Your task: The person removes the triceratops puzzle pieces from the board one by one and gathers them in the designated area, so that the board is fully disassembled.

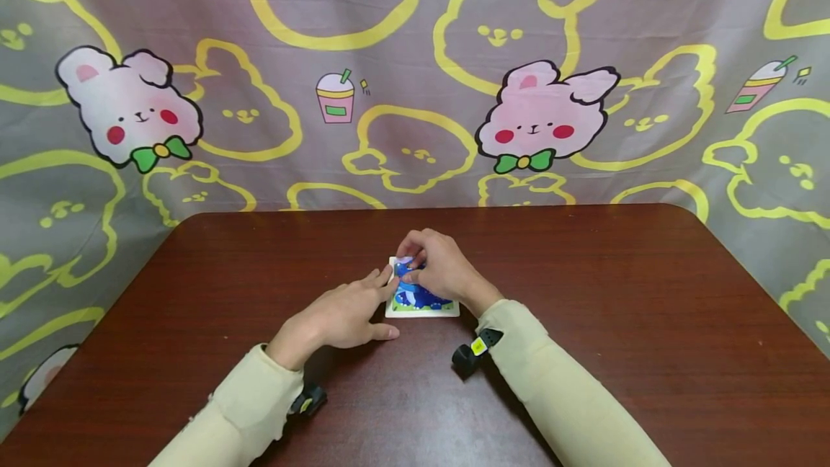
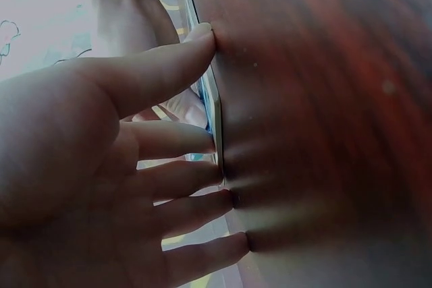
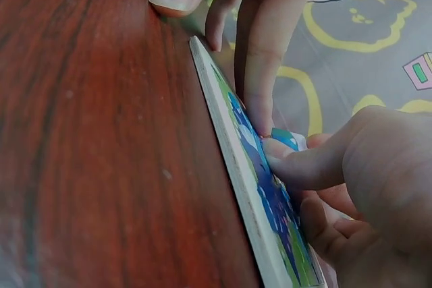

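Printed cloth: we see it hanging behind the table from side to side, a white rabbit head at left and another further right.
Left sleeve: cream, reaching in from the lower left, with a black wrist device at the cuff.
Left hand: spread, its fingers straight and apart; we see the index fingertip on the board's left side, the thumb apart from it, near the lower left corner.
Board: flat on the brown table, near the middle, white-rimmed, with a blue figure above green ground; we find both hands at it.
Small piece: blue and white, above the upper left of the board; whether it touches the board we cannot tell.
Right hand: over the board's upper part, thumb and fingers pinched together on the small piece, close by the left index finger.
Right sleeve: cream, from the lower right, another black device at its cuff.
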A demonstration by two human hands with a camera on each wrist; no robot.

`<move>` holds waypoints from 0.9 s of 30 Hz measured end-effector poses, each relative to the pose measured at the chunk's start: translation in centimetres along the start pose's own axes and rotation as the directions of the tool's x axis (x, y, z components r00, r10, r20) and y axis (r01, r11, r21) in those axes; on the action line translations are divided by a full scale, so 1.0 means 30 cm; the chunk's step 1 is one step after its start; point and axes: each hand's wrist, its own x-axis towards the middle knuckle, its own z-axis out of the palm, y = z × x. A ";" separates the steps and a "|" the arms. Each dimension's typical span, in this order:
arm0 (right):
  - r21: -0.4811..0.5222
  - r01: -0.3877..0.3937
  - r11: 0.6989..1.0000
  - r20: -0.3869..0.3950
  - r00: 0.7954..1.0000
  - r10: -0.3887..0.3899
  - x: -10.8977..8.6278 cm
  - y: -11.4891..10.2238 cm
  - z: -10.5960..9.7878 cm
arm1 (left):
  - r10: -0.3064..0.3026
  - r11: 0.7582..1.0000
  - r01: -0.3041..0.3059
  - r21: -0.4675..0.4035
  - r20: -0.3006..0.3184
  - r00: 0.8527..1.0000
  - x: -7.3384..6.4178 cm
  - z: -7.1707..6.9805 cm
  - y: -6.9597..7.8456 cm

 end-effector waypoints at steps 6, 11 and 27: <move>0.014 -0.013 1.000 0.021 1.000 0.012 0.003 0.008 -0.001 | 0.002 1.000 -0.002 0.017 -0.008 1.000 -0.006 0.003 0.002; 0.027 -0.014 1.000 0.035 0.999 0.013 0.005 0.013 -0.003 | 0.004 1.000 -0.004 0.031 -0.010 1.000 -0.006 0.007 0.001; 0.027 -0.052 0.998 0.053 0.997 0.050 0.002 0.005 -0.012 | 0.007 1.000 -0.007 0.029 0.024 1.000 -0.013 0.002 0.004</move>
